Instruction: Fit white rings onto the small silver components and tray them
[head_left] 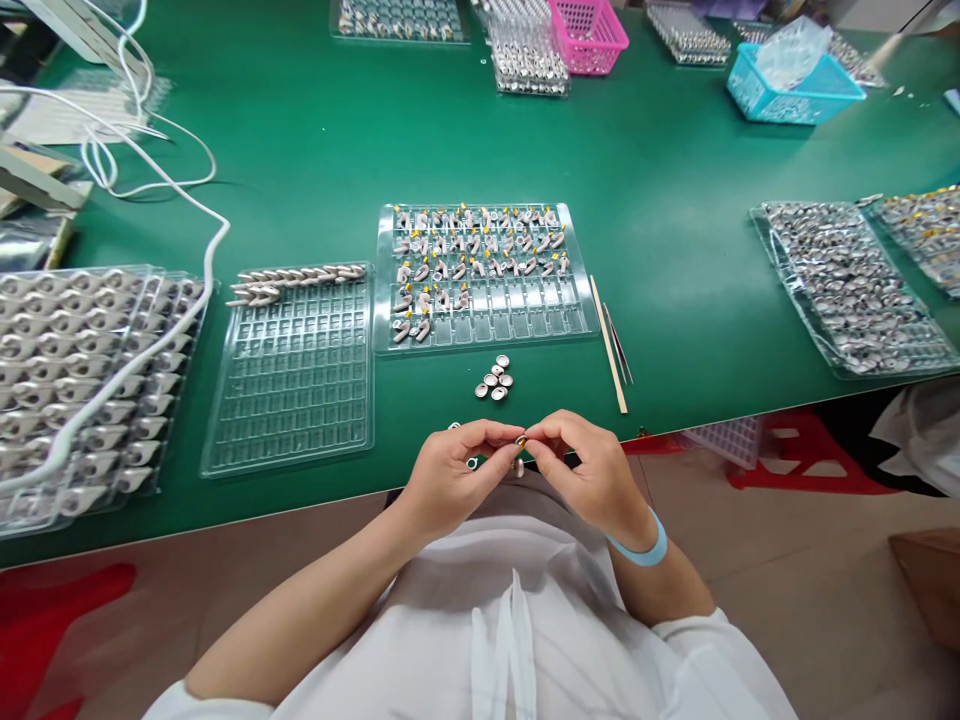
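My left hand [454, 468] and my right hand [581, 462] meet at the table's near edge, fingertips pinched together on a tiny part with a yellow tip [520, 441]. A small silver ring [472, 463] shows under my left fingers. Just beyond them lies a cluster of several small silver caps [495, 379] on the green mat. Behind those sits a clear tray [559, 320] partly filled with small silver parts with yellow tips [480, 245].
To the left lies a mostly bare clear tray [292, 390] with a row of silver pieces [296, 277], then stacked filled trays [82, 370] crossed by a white cable [202, 290]. A wooden stick and tweezers [611, 345] lie right of the middle tray. More trays [847, 285] and baskets [791, 85] stand right and behind.
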